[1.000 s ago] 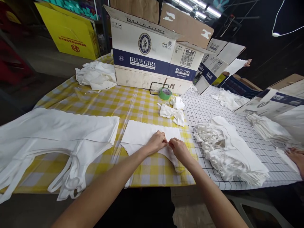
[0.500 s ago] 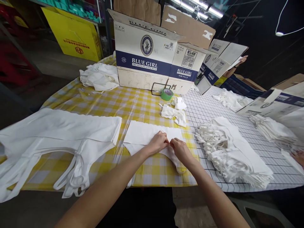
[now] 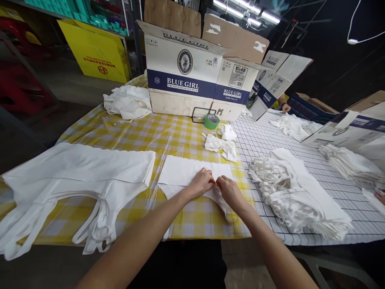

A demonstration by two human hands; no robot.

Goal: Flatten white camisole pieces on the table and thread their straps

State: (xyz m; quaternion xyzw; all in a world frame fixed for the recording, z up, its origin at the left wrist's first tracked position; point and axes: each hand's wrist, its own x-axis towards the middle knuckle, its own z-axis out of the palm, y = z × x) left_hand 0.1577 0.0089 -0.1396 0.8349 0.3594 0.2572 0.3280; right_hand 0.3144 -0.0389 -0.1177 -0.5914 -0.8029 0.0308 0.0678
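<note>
A white camisole top (image 3: 176, 170) lies flat in front of me, its straight hem away from me and its curved edge towards me. My left hand (image 3: 203, 181) rests over its middle, thumb and fingers pinched together at the curved edge. Close beside it, fingertips almost touching, my right hand (image 3: 227, 188) is also pinched at that edge. The bit of cloth between the fingertips is mostly hidden. To the left, a stack of white camisole tops (image 3: 81, 168) lies spread out with straps hanging over the table edge.
A large beer carton (image 3: 183, 86) stands at the back, with green tape (image 3: 211, 121) before it. Crumpled white cloth pieces (image 3: 221, 144) lie nearer. On the right is a pile of white strapped garments (image 3: 300, 188). A co-worker's hand (image 3: 285, 107) shows beyond another carton (image 3: 272, 82).
My hands keep the same pinched pose at the curved edge. The view has tilted slightly. The co-worker's hand at the back has come down from the carton to the white cloth.
</note>
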